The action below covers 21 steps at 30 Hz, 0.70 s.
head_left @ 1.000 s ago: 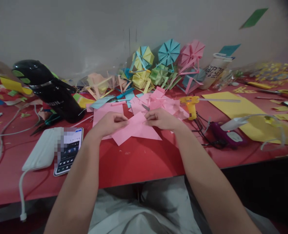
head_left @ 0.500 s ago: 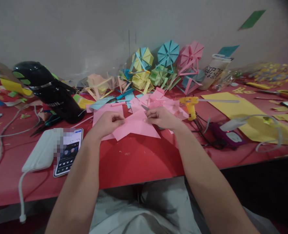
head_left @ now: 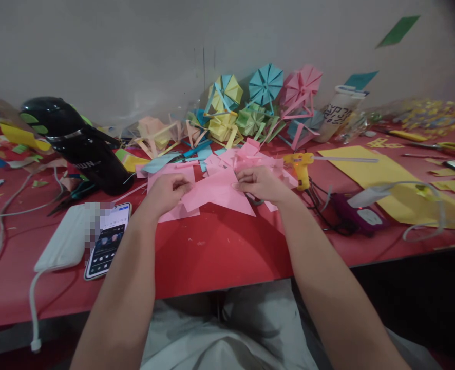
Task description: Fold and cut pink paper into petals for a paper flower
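Note:
A folded pink paper sheet (head_left: 220, 194) lies just above the red table (head_left: 220, 252), pinched at both ends. My left hand (head_left: 166, 192) grips its left corner with curled fingers. My right hand (head_left: 262, 185) is closed on its upper right edge. Behind them lies a heap of pink paper pieces (head_left: 250, 156) and another flat pink sheet (head_left: 169, 174).
A phone (head_left: 106, 239) leans on a white power bank (head_left: 63, 236) at the left, beside a black bottle (head_left: 79, 146). A yellow glue gun (head_left: 300, 164), yellow paper (head_left: 385, 174) and cables lie right. Paper pinwheels (head_left: 266, 85) stand against the wall.
Both hands have shifted the pink sheet slightly away and up; its right half has turned, the left hand now curling tighter over the left corner.

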Each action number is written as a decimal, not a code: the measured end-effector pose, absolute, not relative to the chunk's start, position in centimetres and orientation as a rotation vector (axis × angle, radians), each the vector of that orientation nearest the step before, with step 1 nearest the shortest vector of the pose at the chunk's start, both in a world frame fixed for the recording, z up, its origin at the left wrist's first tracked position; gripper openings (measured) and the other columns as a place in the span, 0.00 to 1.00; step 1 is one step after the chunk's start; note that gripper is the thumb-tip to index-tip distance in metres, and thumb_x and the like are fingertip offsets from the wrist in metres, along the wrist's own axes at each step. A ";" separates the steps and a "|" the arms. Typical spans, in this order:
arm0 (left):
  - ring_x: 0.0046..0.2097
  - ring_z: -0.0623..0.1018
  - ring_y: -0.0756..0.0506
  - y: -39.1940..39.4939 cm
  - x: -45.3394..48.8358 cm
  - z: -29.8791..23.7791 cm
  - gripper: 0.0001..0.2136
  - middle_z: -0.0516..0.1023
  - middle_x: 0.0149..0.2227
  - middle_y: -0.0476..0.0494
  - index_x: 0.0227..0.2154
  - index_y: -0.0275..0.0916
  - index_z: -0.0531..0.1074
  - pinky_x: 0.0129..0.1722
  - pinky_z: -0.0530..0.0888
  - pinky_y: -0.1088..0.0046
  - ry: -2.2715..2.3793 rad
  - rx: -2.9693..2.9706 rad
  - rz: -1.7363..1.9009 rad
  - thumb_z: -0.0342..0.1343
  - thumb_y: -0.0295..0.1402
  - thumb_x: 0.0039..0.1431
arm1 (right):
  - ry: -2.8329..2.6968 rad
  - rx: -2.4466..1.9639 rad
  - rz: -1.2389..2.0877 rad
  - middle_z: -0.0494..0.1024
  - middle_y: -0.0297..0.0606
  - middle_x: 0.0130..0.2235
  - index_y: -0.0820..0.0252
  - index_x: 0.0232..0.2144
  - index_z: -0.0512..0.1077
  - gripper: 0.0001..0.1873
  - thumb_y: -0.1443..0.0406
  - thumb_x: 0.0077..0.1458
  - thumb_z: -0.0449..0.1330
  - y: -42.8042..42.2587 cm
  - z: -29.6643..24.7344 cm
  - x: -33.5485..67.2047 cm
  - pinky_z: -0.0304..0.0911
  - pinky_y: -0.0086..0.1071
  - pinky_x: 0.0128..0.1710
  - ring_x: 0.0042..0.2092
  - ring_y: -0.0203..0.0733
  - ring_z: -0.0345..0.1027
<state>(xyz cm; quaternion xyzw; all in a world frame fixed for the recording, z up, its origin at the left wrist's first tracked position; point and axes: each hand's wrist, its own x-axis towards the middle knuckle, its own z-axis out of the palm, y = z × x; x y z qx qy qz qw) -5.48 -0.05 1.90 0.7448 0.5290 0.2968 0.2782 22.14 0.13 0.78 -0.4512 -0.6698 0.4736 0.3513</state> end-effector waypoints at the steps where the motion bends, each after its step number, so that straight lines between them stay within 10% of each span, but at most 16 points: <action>1: 0.30 0.73 0.47 -0.1 -5.5 1.9 0.07 0.77 0.28 0.46 0.26 0.38 0.76 0.33 0.69 0.68 1.423 1.981 0.787 0.58 0.35 0.54 | -1.731 -1.175 1.228 0.63 0.28 0.22 0.59 0.23 0.66 0.21 0.54 0.44 0.71 0.1 0.8 22.2 0.47 0.29 0.24 0.25 0.30 0.53; 21: 0.32 0.69 0.48 0.2 -5.1 1.8 0.07 0.71 0.27 0.48 0.25 0.39 0.69 0.36 0.67 0.69 1.473 1.959 0.902 0.53 0.32 0.57 | -1.663 -1.202 1.266 0.63 0.26 0.21 0.58 0.24 0.65 0.23 0.53 0.44 0.73 0.1 0.8 22.0 0.42 0.28 0.21 0.22 0.28 0.50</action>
